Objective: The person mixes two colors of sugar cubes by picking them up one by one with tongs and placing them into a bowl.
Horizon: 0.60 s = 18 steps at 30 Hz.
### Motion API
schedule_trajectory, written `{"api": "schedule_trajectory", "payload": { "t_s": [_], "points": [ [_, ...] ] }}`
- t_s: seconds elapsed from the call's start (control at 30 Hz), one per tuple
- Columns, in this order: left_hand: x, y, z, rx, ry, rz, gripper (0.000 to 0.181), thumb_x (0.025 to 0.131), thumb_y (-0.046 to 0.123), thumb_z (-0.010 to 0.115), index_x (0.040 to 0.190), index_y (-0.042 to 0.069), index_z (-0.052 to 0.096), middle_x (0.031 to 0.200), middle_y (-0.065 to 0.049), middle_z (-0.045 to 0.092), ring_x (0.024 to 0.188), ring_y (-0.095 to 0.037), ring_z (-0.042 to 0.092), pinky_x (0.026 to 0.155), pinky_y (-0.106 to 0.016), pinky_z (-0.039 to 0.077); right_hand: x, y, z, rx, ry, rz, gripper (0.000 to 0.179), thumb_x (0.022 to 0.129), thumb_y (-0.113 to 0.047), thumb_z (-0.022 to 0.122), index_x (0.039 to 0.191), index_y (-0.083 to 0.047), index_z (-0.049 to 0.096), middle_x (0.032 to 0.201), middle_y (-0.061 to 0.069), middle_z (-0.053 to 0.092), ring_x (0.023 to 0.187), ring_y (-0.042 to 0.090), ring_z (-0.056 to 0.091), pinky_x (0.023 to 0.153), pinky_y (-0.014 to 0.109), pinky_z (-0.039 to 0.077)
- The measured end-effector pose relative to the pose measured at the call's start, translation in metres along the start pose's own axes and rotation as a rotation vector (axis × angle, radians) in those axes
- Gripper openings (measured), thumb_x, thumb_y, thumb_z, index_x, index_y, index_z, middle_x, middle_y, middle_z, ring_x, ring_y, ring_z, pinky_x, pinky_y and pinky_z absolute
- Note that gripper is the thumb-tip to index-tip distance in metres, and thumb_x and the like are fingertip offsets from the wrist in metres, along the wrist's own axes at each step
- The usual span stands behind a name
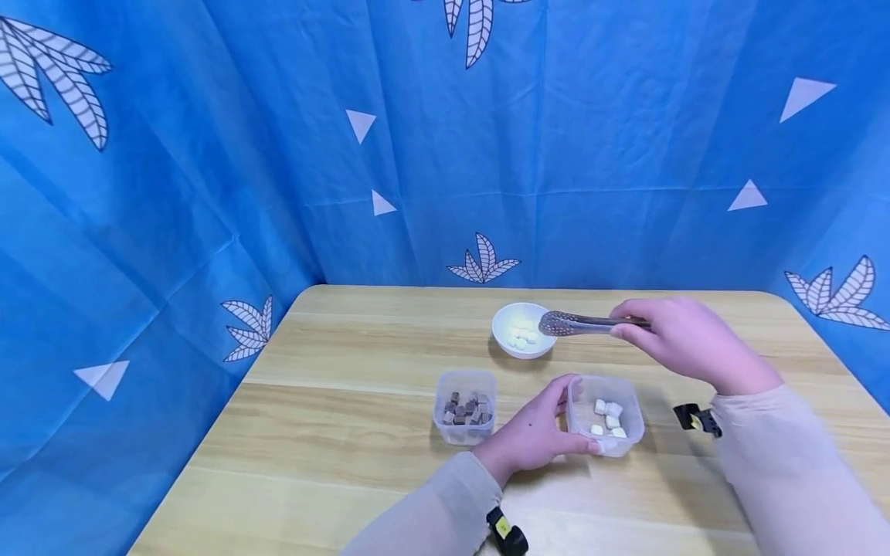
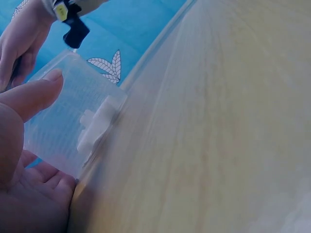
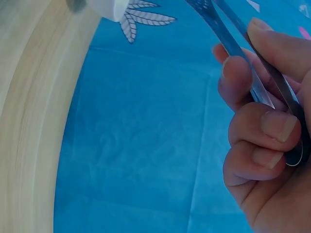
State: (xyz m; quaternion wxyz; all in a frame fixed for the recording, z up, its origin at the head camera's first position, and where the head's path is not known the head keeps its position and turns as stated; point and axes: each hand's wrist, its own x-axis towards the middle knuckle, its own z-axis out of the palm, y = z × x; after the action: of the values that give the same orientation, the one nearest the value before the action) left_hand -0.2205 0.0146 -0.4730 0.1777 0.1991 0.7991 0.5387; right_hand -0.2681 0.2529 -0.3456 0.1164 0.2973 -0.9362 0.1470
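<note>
My right hand [image 1: 670, 336] grips a pair of metal tongs [image 1: 580, 323], with the fingers curled round both arms in the right wrist view. The tongs' perforated head overlaps the right rim of a white bowl [image 1: 499, 340], which holds several small white pieces [image 1: 523, 337]. Nothing shows between the tong arms where they are visible. My left hand [image 1: 535, 432] holds a clear plastic container [image 1: 629, 394] by its left side, thumb along the front wall. Several white cubes [image 1: 612, 421] lie inside it; the left wrist view shows them as pale shapes through the wall.
Left of my left hand stands another clear plastic container [image 1: 467, 378] with several brown cubes [image 1: 467, 409] in it. All stand on a light wooden table [image 1: 348, 417]. A blue patterned cloth [image 1: 445, 154] hangs behind the table and along its left side.
</note>
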Motion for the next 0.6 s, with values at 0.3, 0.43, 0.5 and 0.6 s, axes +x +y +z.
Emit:
{"api": "schedule_trajectory", "payload": {
  "t_s": [0.3, 0.43, 0.5, 0.6],
  "points": [
    [0.001, -0.002, 0.001, -0.009, -0.003, 0.022, 0.100, 0.076, 0.033, 0.089, 0.157, 0.027, 0.031, 0.149, 0.011, 0.046, 0.133, -0.009, 0.047, 0.116, -0.042, 0.033, 0.018, -0.003, 0.009, -0.011, -0.067, 0.052, 0.023, 0.096, -0.032, 0.070, 0.110, -0.015, 0.076, 0.079, -0.010, 0.065, 0.066, 0.011, 0.053, 0.066, 0.041, 0.049],
    [0.001, -0.002, 0.002, -0.003, 0.000, 0.022, 0.101, 0.076, 0.034, 0.089, 0.157, 0.027, 0.031, 0.149, 0.011, 0.046, 0.133, -0.009, 0.047, 0.116, -0.042, 0.033, 0.015, -0.002, 0.010, -0.016, -0.047, 0.053, 0.024, 0.096, -0.032, 0.070, 0.112, -0.015, 0.076, 0.087, -0.007, 0.069, 0.069, 0.012, 0.055, 0.070, 0.044, 0.052],
    [0.001, -0.002, 0.001, -0.002, 0.003, 0.015, 0.101, 0.075, 0.034, 0.090, 0.157, 0.028, 0.031, 0.150, 0.011, 0.046, 0.133, -0.010, 0.047, 0.116, -0.043, 0.033, 0.013, -0.001, 0.009, -0.010, -0.039, 0.049, 0.025, 0.096, -0.032, 0.070, 0.112, -0.015, 0.076, 0.090, -0.005, 0.071, 0.072, 0.013, 0.059, 0.073, 0.046, 0.053],
    [0.001, -0.001, 0.001, 0.000, 0.005, 0.005, 0.100, 0.075, 0.035, 0.090, 0.157, 0.029, 0.032, 0.150, 0.012, 0.045, 0.133, -0.010, 0.047, 0.115, -0.043, 0.033, 0.006, 0.001, 0.006, 0.005, -0.040, 0.058, 0.027, 0.097, -0.034, 0.069, 0.114, -0.014, 0.075, 0.099, 0.000, 0.074, 0.082, 0.019, 0.067, 0.080, 0.051, 0.055]
  ]
}}
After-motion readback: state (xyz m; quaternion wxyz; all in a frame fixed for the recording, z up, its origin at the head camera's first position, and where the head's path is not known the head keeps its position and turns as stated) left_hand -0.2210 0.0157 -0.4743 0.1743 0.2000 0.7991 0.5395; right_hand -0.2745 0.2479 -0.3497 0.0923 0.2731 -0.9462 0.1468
